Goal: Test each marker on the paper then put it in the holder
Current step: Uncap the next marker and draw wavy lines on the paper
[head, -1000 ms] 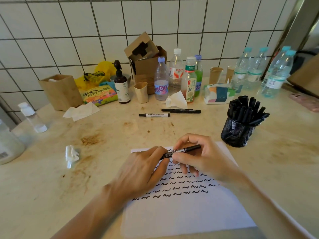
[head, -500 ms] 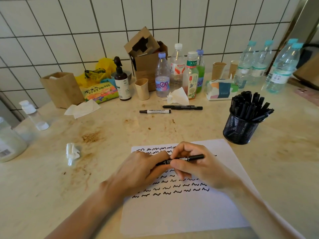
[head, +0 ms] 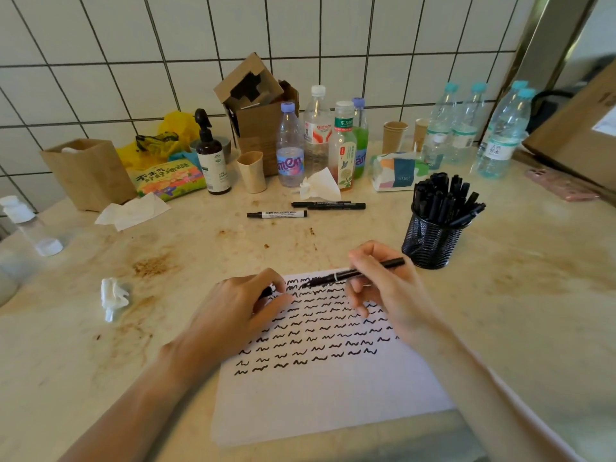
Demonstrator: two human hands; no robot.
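White tiled wall with dark grout behind a stained beige marble counter.

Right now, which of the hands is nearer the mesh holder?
Right. The right hand grips the marker just in front and left of the mesh holder; the left hand, holding the cap, is farther left.

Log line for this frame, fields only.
stage: marker uncapped, pre-test | right hand: holds marker over paper | left hand: holds cap | holder: full, right of paper
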